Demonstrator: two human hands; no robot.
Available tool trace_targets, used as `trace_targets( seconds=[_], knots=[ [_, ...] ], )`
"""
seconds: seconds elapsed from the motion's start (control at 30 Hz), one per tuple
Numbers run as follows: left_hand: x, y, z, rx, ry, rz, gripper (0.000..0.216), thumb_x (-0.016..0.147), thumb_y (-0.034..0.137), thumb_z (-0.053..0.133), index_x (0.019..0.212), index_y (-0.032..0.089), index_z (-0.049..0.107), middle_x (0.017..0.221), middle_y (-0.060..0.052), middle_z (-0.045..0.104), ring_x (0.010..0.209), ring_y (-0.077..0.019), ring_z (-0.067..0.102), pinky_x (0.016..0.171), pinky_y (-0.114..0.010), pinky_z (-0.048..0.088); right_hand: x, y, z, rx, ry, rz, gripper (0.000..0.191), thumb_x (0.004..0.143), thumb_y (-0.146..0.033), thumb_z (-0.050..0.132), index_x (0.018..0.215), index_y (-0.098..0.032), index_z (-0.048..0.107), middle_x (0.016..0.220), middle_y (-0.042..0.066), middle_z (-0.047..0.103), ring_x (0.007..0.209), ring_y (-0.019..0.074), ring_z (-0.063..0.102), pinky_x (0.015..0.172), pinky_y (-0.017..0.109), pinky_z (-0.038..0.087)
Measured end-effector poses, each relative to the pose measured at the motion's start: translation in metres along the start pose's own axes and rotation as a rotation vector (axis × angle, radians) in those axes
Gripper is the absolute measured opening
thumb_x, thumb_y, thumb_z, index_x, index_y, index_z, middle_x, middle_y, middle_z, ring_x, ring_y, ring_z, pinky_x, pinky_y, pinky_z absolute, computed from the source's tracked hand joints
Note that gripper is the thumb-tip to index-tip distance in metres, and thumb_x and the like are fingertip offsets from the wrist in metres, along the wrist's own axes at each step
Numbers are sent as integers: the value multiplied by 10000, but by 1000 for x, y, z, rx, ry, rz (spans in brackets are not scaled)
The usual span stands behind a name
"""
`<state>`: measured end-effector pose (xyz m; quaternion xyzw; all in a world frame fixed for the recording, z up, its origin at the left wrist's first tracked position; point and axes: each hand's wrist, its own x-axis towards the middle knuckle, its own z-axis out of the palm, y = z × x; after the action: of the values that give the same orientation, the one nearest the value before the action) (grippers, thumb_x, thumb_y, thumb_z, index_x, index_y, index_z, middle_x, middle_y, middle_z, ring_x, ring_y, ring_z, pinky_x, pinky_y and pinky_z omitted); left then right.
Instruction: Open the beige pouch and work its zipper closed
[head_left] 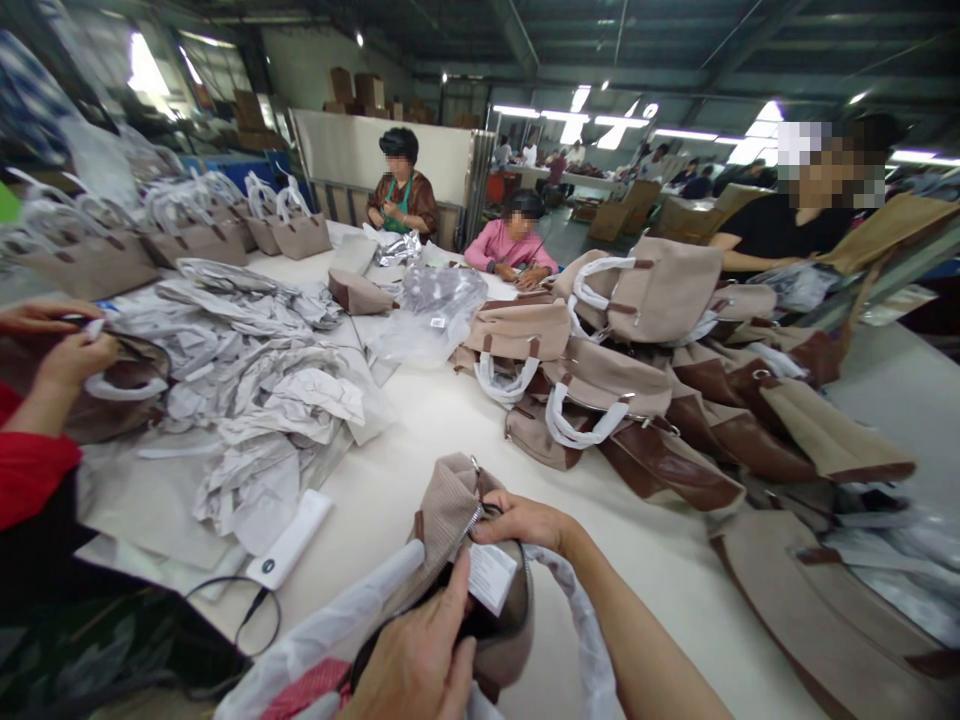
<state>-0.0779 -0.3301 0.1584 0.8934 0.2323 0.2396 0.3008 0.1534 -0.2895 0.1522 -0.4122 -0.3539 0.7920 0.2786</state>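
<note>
Handbag [457, 530], taupe and unzipped, sits at the near table edge [420, 420] between both hands. Left hand [420, 650] pinches the white tag [491, 578] at its mouth; right hand [525, 522] curls closed on the rim just beyond. Tugging hard could, I judge, tear the tag or snag the zipper. A wrapped handle [585, 630] loops under the right wrist. Crumpled paper [255, 400] lies well left, a bag pile [622, 400] beyond on the right.

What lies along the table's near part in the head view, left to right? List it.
Crumpled grey tissue paper heap → white power bank → beige fabric handbag in both hands → pile of beige-and-brown handbags.
</note>
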Motion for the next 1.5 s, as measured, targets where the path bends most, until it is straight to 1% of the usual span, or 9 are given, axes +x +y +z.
trace_targets(
  seconds=[0.33, 0.53, 0.6, 0.7, 0.87, 1.0, 1.27, 1.4, 1.5],
  knots=[
    [0, -1, -1, -15, 48, 9, 860, 844, 76, 393, 1566, 209, -56, 1209, -123, 725, 982, -219, 745, 843, -336, 644, 1, 2, -2, 6, -2, -10, 487, 553, -477, 924, 735, -111, 659, 662, -27, 644, 569, 75, 537, 597, 225, 422],
    [2, -1, -3, -39, -82, 140, 565, 855, 102, 379, 1400, 234, 451, 1145, -121, 692, 955, -234, 731, 772, -328, 654, -1, 3, 0, 16, 41, 20, 567, 471, -520, 939, 744, -107, 663, 662, -26, 648, 560, 70, 547, 580, 217, 423],
    [3, -1, -5, -8, -105, 157, 531, 822, 87, 395, 1325, 203, 519, 1148, -128, 693, 952, -235, 733, 780, -315, 651, -2, 4, 0, 16, 52, 26, 573, 463, -521, 941, 742, -105, 662, 655, -27, 645, 552, 67, 545, 571, 215, 421],
    [4, -2, -3, 34, -135, 154, 525, 825, 70, 393, 1320, 188, 522, 1140, -123, 696, 953, -220, 730, 812, -298, 640, -2, 4, -1, 13, 61, 32, 592, 443, -529, 944, 742, -104, 660, 658, -26, 646, 549, 67, 546, 561, 210, 420],
    [1, -6, 7, 12, 8, 215, 412, 947, 191, 291, 1251, 238, 565, 1010, -72, 701, 790, -180, 719, 641, -240, 616, -2, 4, -1, 10, 71, 31, 600, 421, -529, 951, 709, -101, 645, 619, -34, 620, 513, 55, 514, 522, 200, 397],
    [2, 0, 1, 73, -86, 203, 446, 987, 224, 232, 1335, 187, 509, 823, -61, 691, 665, -192, 686, 570, -266, 591, -3, 5, 1, 20, 83, 21, 588, 447, -532, 944, 728, -108, 647, 619, -34, 619, 511, 56, 509, 528, 201, 398],
    [4, 14, -10, 126, -120, 82, 515, 897, 73, 351, 1389, 178, 459, 920, -45, 725, 769, -203, 713, 680, -300, 631, -6, 10, 4, 57, 126, -10, 585, 430, -540, 947, 696, -115, 644, 612, -28, 616, 520, 62, 507, 553, 202, 407],
    [5, 16, -11, 134, -78, 7, 428, 924, 83, 347, 1288, 171, 555, 870, -39, 718, 735, -204, 712, 657, -318, 637, -14, 16, 19, 88, 176, -73, 562, 492, -557, 924, 756, -131, 670, 669, -21, 637, 577, 76, 533, 592, 203, 428],
    [0, 14, -10, 89, -51, -25, 449, 978, 159, 350, 1411, 208, 462, 1017, -64, 733, 876, -203, 728, 774, -323, 644, -22, 23, 34, 150, 211, -165, 501, 560, -531, 907, 780, -134, 698, 667, -9, 642, 594, 86, 546, 605, 199, 442]
  ],
)
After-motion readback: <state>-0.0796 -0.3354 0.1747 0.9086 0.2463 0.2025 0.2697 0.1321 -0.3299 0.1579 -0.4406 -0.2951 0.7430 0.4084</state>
